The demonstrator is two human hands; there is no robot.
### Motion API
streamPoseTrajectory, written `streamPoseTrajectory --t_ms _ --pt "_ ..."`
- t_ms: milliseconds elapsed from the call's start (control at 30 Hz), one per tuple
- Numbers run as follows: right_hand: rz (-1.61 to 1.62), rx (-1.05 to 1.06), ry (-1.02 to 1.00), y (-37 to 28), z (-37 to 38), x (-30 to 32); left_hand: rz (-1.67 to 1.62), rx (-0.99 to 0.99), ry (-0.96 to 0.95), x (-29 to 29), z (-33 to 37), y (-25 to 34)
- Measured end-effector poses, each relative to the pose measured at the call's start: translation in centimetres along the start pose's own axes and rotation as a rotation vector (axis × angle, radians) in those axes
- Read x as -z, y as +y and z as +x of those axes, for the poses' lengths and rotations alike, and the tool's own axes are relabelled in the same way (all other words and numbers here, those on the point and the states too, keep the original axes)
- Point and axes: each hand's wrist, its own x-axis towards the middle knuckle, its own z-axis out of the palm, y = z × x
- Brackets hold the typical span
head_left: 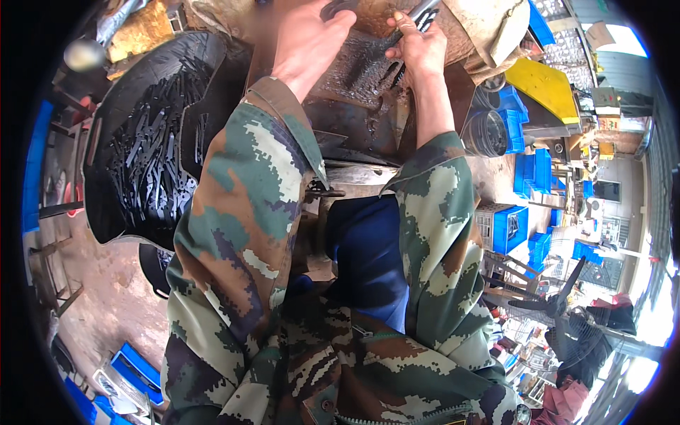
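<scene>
Both my hands are over an oily, dark metal work surface (pixel 354 74) at the top of the view. My left hand (pixel 312 41) is closed, its thumb against a dark rounded thing (pixel 338 8) cut off by the upper edge; I cannot make out its kind. My right hand (pixel 423 51) pinches a grey metal strip (pixel 425 8) between thumb and fingers, and dark slotted pieces show by its fingers. On the left, a large black tub (pixel 99 205) holds many loose thin dark metal strips (pixel 152 156), shiny and tangled.
Round dark buckets (pixel 487 133) and blue bins (pixel 524 173) stand to the right, below a yellow panel (pixel 542 88). A fan (pixel 559 301) is at the lower right. A blue crate (pixel 138 372) lies on the floor at the lower left. Brown sacking (pixel 474 32) lies beside my right hand.
</scene>
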Motion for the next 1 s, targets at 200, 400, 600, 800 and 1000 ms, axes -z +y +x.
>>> streamPoseTrajectory --t_ms 200,400,600,800,1000 --pt "-0.031 -0.066 0.070 0.0 -0.8 -0.4 0.111 -0.072 0.006 0.0 -0.2 1.3" --pt "-0.035 -0.193 -0.134 -1.9 -6.7 2.6 0.167 -0.009 -0.063 1.7 0.4 0.2" --pt "-0.395 -0.019 -0.656 -2.7 -14.5 6.2 0.352 -0.141 -0.186 1.3 -0.2 -1.2" --pt "-0.715 0.297 -0.811 -0.4 -19.2 5.7 0.926 -0.085 -0.443 2.9 -0.6 -2.4" --pt "-0.395 -0.304 -0.892 -3.7 -16.5 6.3 0.993 0.105 -0.695 3.6 -0.3 -3.8"
